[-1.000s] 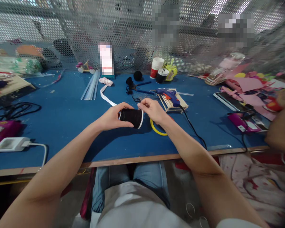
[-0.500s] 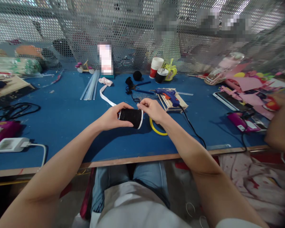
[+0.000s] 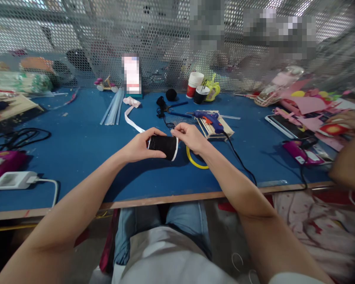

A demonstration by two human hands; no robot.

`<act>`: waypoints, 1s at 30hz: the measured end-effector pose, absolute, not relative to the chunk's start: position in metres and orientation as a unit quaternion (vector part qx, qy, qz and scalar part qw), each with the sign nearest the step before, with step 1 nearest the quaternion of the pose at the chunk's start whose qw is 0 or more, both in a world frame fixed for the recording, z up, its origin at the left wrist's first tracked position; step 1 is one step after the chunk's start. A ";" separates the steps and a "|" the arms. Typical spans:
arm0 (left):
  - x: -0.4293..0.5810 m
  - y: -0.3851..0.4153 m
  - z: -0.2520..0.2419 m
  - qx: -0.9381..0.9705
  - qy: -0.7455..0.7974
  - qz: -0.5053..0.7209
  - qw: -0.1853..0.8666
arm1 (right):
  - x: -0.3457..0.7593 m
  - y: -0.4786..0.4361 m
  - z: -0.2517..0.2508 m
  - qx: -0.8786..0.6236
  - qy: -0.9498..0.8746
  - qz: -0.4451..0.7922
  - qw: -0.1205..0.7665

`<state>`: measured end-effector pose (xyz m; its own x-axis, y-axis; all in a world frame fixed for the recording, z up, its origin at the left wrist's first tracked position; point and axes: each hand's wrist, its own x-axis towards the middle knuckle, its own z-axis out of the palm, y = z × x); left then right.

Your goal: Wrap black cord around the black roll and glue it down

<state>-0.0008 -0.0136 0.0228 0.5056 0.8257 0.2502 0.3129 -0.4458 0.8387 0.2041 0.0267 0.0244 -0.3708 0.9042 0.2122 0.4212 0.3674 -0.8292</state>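
Cup (image 3: 163, 147), long axis crosswise, rim (image 3: 176, 149) rightward, is gripped by curled left hand (image 3: 139, 147), right hand (image 3: 191, 137) pinched, hold unclear.

Glue gun (image 3: 215, 123): one. Black cups (image 3: 163, 147) (image 3: 200, 97): two, one left-front of it, one behind. Yellow ring (image 3: 194, 161): one, in front.

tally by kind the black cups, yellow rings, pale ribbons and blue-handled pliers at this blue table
black cups: 2 (one in the left hand, one standing)
yellow rings: 1, partly hidden
pale ribbons: 1
blue-handled pliers: 1
total: 5
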 end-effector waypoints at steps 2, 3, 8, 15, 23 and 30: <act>-0.001 -0.014 0.023 0.780 0.367 0.337 0.379 | 0.204 0.026 0.025 -0.445 -0.747 0.355 0.343; -0.001 -0.014 0.023 0.780 0.368 0.337 0.378 | 0.204 0.025 0.026 -0.449 -0.746 0.357 0.339; 0.000 -0.014 0.024 0.780 0.372 0.332 0.378 | 0.203 0.024 0.028 -0.452 -0.741 0.364 0.337; -0.001 -0.013 0.026 0.778 0.376 0.332 0.379 | 0.202 0.028 0.023 -0.445 -0.736 0.375 0.346; -0.007 -0.007 0.028 0.737 0.426 0.403 0.336 | 0.201 0.032 0.019 -0.460 -0.687 0.403 0.393; -0.006 -0.003 0.025 0.713 0.466 0.419 0.313 | 0.200 0.012 0.032 -0.358 -0.727 0.426 0.402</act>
<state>-0.0058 -0.0030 0.0254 0.2146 0.9276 0.3057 0.4024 -0.3691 0.8377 0.2000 0.0118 0.0324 -0.4212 0.8629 0.2794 0.1787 0.3809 -0.9072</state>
